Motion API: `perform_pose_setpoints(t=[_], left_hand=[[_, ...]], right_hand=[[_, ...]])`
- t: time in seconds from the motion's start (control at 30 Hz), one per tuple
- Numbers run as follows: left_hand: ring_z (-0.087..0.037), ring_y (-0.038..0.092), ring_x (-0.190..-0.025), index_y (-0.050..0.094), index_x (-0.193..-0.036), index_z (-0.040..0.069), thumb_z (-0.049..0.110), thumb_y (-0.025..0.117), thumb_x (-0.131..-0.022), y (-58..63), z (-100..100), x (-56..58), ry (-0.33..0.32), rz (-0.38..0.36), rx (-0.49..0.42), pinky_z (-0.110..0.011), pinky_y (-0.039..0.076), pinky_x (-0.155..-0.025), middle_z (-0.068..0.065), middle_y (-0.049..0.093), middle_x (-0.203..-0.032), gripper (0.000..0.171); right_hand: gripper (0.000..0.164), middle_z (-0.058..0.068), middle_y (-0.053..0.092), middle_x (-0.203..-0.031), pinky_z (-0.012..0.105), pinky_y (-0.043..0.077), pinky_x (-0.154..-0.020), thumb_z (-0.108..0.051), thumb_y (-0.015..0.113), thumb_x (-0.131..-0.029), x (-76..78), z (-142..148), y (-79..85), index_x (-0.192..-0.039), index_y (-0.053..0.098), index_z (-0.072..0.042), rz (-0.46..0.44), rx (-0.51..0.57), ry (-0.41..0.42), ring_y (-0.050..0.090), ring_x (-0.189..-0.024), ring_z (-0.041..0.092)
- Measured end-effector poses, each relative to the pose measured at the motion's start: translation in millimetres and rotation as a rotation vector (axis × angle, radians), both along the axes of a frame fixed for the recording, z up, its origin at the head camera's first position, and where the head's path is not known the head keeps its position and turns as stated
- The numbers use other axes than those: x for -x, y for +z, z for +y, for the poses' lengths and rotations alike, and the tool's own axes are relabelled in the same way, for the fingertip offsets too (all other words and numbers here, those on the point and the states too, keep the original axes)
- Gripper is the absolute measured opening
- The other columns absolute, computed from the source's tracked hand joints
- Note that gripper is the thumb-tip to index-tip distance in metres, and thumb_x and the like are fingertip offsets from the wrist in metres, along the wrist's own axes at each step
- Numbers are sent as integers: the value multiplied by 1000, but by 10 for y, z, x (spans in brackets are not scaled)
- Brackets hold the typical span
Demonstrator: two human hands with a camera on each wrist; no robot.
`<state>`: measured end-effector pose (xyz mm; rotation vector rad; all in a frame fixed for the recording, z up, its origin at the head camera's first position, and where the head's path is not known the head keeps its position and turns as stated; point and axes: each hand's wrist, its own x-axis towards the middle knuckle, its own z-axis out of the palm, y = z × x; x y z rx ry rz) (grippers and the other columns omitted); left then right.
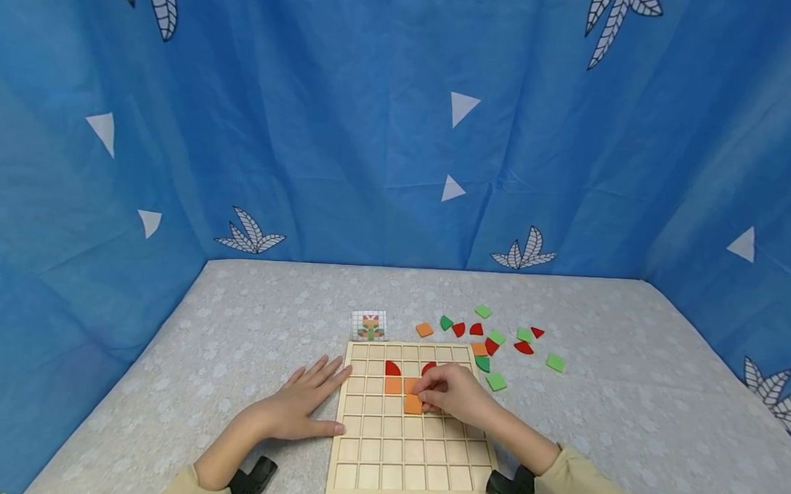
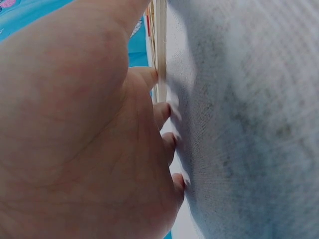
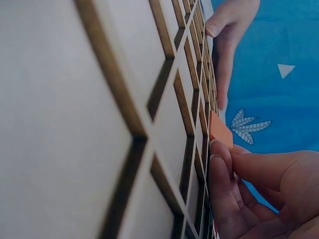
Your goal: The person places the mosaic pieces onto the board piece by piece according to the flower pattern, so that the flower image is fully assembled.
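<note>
1. The right hand (image 1: 456, 394) pinches an orange tile (image 1: 413, 404) at its edge, thumb and fingertips together on it.
2. This tile is a flat, plain orange square with straight sides and a smooth face. It is over the board's grid, just below another orange square (image 1: 411, 386) that the fingers partly cover; whether it is seated in a cell, I cannot tell.
3. The board (image 1: 370, 450) is pale wood, its square cells divided by thin raised strips.
4. The left hand (image 1: 301, 404) lies with fingers straight and spread at the board's left edge.
5. In the upper cells sit a second orange square (image 1: 393, 386) and two red quarter-rounds (image 1: 393, 368).
6. A printed card (image 1: 369, 325) lies just beyond the board.
7. Loose green, red and orange pieces (image 1: 525, 335) are scattered to the right on the patterned cloth (image 1: 625, 400).
</note>
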<state>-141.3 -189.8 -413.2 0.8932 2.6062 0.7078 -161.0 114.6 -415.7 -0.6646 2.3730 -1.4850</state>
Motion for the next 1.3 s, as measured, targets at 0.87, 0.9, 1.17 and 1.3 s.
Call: perform_pose_setpoints(t=[0.87,0.9,1.17,1.3], left_hand=[[-39,3,-138,22,-150,10,57,56,-86,14,3,-2,5,-4,4,-64,4,-102,-17,10,-153,87],[-39,3,-138,22,-150,10,57,56,-86,13,4,-2,4,-2,4,-64,4,-102,-17,10,-153,87],[-39,3,-138,23,-150,9,56,57,-86,13,9,1,2,3,-2,-64,4,-102,-18,11,-153,86],[-39,3,-138,23,-150,9,56,57,-86,17,7,-2,3,1,-2,-64,5,-102,-17,11,-153,86]], right_hand=[[9,4,66,-86,28,53,-61,-2,63,-89,0,18,88,-91,73,-3,74,-57,-37,64,-68,17],[10,6,66,-88,29,53,-62,-3,63,-89,-2,38,130,-92,72,-2,70,-47,-45,64,-69,18],[17,16,64,-94,39,53,-68,-4,62,-91,87,461,352,-103,68,4,82,-24,-154,63,-76,27],[23,20,63,-104,39,53,-72,-8,60,-92,126,753,333,-109,65,7,55,-31,-173,62,-84,30]])
